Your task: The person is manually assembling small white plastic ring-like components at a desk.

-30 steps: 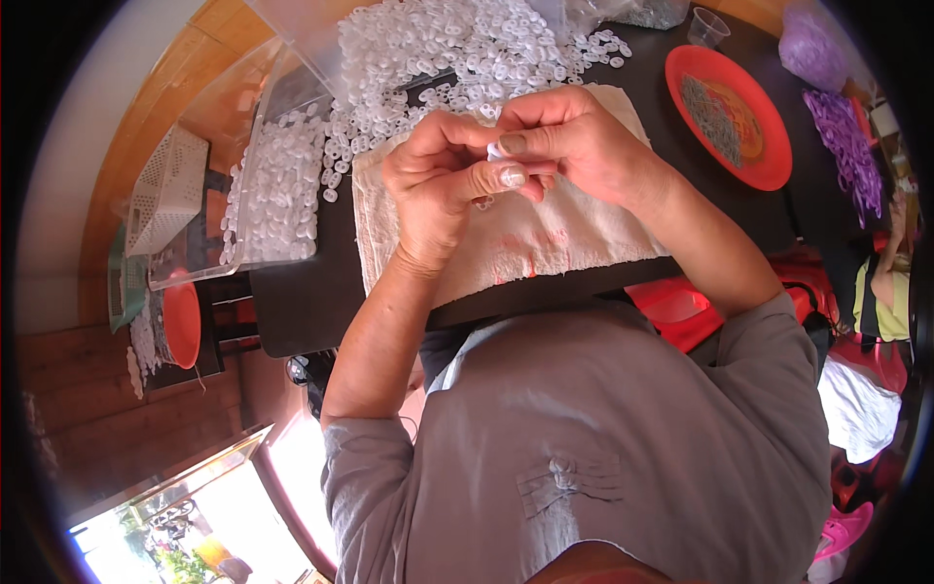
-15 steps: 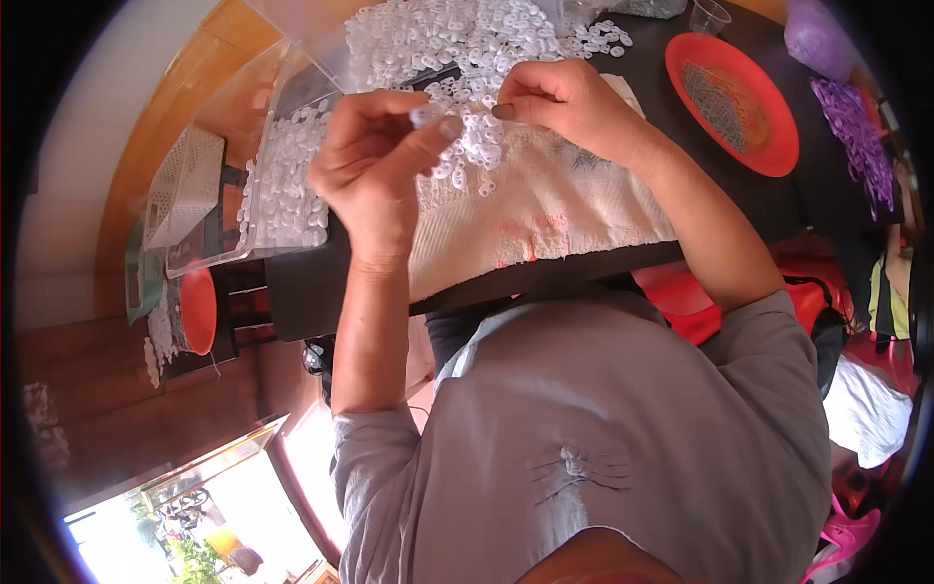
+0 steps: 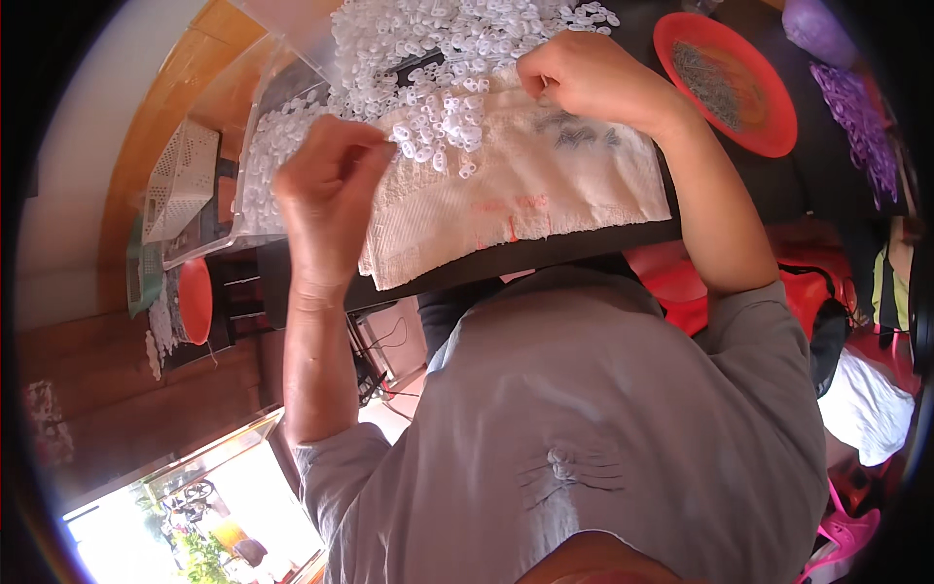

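My left hand [image 3: 331, 190] is above the left part of a cream cloth [image 3: 574, 190], thumb and fingertips pinched together beside a small pile of white plastic pieces [image 3: 448, 127]. These are small ovals with holes. Whatever the left fingertips hold, if anything, I cannot make out. My right hand [image 3: 608, 88] is over the cloth's far right, its fingers curled and pinched; their content is hidden. Close below it, several small grey metal pins [image 3: 579, 131] lie on the cloth.
A large heap of white pieces [image 3: 428, 29] covers the table's far side. More fill a clear plastic bin [image 3: 238, 209] at the left. An orange-red plate [image 3: 769, 122] with grey pins stands at the right, near purple strands [image 3: 856, 131]. The dark table edge [image 3: 545, 251] runs before me.
My hands have moved apart: the left moved left and lower, off the white pile, while the right shifted slightly right and away, uncovering grey pins on the cloth.
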The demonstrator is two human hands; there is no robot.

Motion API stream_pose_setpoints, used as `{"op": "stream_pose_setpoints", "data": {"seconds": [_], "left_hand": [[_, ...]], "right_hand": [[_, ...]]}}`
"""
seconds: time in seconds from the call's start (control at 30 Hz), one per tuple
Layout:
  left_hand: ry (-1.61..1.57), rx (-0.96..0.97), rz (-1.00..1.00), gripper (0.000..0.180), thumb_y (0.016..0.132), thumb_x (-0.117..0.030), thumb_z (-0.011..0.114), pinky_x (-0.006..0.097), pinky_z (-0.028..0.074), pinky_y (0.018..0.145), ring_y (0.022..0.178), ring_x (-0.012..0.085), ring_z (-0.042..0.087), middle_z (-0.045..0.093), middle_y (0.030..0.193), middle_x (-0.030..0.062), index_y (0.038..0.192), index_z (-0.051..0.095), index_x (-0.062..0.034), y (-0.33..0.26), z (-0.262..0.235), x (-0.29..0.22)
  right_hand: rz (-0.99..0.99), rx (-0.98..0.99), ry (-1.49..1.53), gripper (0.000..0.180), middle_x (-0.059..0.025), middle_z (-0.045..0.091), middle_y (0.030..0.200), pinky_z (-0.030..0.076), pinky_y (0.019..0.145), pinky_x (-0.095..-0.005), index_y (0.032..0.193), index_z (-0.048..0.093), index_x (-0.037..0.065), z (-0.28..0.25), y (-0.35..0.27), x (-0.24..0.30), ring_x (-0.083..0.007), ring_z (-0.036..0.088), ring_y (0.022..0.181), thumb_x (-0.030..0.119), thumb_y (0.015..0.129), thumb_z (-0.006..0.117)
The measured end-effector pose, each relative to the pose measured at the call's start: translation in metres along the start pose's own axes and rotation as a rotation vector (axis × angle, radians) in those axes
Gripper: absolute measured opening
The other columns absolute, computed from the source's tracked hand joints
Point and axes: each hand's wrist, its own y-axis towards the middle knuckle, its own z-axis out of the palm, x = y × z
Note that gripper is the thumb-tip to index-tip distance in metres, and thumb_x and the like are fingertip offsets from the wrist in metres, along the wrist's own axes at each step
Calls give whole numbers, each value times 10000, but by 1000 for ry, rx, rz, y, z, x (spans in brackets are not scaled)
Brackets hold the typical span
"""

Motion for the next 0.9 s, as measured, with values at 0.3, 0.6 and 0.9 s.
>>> {"op": "stream_pose_setpoints", "data": {"seconds": [0.3,0.6,0.9], "left_hand": [[394,281,169,139,747,-66,681,418,501,609,742,328,627,603,835,113,853,591,-67,-24,65,25],[212,243,-34,97,758,-76,659,431,494,664,741,348,622,626,835,136,818,589,-48,-16,68,30],[156,302,32,118,741,-75,682,390,489,632,682,297,615,614,772,101,796,590,-24,-12,64,31]], "right_hand": [[44,227,-66,84,-119,639,734,466,668,-426,757,643,51,8,2,13,-303,630,763,64,674,636],[38,241,-122,92,-127,650,749,467,667,-435,770,648,53,16,4,11,-321,629,762,51,679,641],[23,72,201,59,-130,567,658,437,604,-399,718,554,11,16,9,3,-281,576,654,19,685,603]]}}
